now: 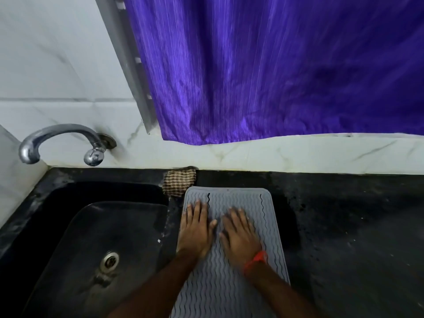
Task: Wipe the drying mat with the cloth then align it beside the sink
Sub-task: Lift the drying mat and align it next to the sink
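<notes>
Black stone counter [344, 226] runs under a purple curtain [275, 65], with a dark sink [91, 226] and tap [62, 143] to our left. We press both palms flat, fingers straight, on the grey drying mat [229, 283]: our left hand [195, 230] near its sink-side edge, our right hand [241, 237] toward the middle. Neither hand grips anything. The mat's long axis runs away from us, roughly parallel to the sink rim just left of our left hand. The checked cloth [179, 182] lies bunched beyond our left fingertips, touching the mat's far corner. Wiping looks finished; aligning seems under way.
</notes>
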Available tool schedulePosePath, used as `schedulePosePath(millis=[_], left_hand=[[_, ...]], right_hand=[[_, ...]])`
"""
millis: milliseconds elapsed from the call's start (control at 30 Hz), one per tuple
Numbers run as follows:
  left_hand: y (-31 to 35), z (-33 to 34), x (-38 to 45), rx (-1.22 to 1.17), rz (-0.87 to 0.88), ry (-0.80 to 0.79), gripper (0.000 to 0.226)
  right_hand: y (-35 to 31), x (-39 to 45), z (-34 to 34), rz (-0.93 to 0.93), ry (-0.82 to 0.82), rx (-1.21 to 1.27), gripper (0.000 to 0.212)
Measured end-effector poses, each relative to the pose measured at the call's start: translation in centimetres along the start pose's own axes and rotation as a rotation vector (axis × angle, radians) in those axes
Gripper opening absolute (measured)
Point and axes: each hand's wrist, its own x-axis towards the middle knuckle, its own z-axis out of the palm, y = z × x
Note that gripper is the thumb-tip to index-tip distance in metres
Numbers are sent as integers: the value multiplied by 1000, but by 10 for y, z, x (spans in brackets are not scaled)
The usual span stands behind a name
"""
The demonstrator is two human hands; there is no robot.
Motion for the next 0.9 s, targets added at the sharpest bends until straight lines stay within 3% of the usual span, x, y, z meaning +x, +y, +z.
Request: schedulePosePath(millis=[267,900], left_hand=[[1,11,-23,176,32,12,77],[10,10,-43,140,12,22,72]], right_hand=[[-6,-38,16,58,-70,-156,68],[-12,-56,14,74,-64,-155,61]])
